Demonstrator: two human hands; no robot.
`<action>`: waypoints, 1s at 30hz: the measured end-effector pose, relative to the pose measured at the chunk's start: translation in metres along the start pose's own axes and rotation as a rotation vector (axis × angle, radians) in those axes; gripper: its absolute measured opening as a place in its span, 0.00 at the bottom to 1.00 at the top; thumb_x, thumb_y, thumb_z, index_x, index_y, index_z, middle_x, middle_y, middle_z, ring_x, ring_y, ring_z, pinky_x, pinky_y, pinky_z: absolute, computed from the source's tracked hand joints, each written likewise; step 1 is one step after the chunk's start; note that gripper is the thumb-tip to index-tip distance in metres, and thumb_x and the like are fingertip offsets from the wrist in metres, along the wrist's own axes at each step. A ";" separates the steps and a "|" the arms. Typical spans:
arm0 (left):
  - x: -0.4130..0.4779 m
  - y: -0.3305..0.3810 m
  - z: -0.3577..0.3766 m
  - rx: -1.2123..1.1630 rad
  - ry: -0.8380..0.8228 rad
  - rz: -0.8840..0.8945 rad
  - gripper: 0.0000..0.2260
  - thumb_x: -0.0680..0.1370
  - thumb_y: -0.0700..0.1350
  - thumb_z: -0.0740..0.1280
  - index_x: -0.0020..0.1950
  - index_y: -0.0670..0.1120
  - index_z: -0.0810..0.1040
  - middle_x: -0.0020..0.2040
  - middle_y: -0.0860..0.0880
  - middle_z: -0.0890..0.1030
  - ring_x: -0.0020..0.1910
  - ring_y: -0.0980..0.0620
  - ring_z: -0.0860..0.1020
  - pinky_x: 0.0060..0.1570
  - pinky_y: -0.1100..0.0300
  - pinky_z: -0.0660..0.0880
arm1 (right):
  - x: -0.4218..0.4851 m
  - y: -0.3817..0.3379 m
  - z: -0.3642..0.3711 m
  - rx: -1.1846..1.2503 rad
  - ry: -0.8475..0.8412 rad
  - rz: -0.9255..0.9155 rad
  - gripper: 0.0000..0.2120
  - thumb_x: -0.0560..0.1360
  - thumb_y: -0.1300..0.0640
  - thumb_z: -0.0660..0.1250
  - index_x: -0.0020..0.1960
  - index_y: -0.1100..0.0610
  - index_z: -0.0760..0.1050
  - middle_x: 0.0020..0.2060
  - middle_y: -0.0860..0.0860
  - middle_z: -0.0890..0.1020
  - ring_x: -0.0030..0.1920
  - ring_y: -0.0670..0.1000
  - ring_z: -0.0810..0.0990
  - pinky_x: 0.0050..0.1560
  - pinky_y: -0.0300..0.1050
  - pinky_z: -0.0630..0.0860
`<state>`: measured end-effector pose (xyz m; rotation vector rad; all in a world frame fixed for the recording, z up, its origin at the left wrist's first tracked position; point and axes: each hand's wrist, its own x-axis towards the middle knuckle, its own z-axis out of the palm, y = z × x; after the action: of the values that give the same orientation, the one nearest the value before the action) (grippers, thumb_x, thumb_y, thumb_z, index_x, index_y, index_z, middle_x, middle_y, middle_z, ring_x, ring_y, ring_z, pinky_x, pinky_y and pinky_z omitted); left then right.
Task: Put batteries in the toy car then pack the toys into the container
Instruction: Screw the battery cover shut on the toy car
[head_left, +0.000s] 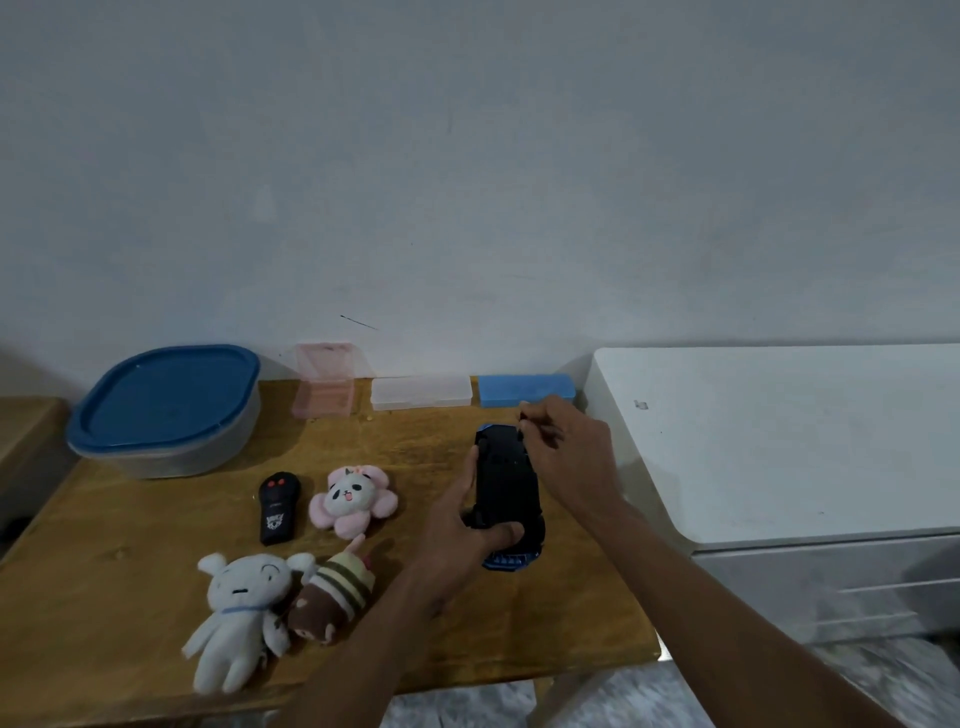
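Note:
The toy car lies upside down on the wooden table, black underside up, blue body showing at both ends. My left hand grips its near end from the left. My right hand hovers at the car's far end with thumb and finger pinched together on something too small to make out. A grey container with a blue lid stands shut at the back left. A black remote, a pink panda plush, a white plush and a brown striped plush lie on the table.
Along the wall stand an open pink box, a clear box and a blue box. A white cabinet borders the table on the right. The table's front edge runs just below the plush toys.

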<state>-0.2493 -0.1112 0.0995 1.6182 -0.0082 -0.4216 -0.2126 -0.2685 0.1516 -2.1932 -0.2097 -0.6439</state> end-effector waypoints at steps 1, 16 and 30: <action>0.001 0.000 0.000 0.001 -0.005 0.001 0.47 0.68 0.43 0.78 0.75 0.68 0.54 0.66 0.51 0.78 0.62 0.48 0.78 0.62 0.41 0.75 | 0.002 0.001 0.000 0.002 -0.006 0.004 0.01 0.75 0.61 0.69 0.44 0.58 0.77 0.40 0.48 0.84 0.41 0.43 0.82 0.44 0.36 0.80; 0.006 0.010 -0.001 -0.003 -0.023 0.040 0.45 0.71 0.41 0.76 0.77 0.64 0.53 0.67 0.51 0.77 0.63 0.48 0.77 0.63 0.41 0.75 | 0.015 0.005 -0.002 0.027 0.011 0.004 0.02 0.75 0.60 0.69 0.47 0.56 0.78 0.38 0.47 0.83 0.40 0.42 0.81 0.41 0.35 0.79; 0.006 0.006 0.000 -0.008 -0.035 0.014 0.46 0.71 0.39 0.76 0.77 0.65 0.53 0.66 0.50 0.78 0.61 0.48 0.79 0.61 0.42 0.77 | 0.013 0.011 0.007 -0.023 -0.048 -0.019 0.07 0.75 0.60 0.67 0.40 0.55 0.70 0.34 0.48 0.79 0.36 0.47 0.79 0.37 0.50 0.78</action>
<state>-0.2420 -0.1136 0.1031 1.6018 -0.0447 -0.4386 -0.1949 -0.2706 0.1471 -2.2329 -0.2495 -0.6074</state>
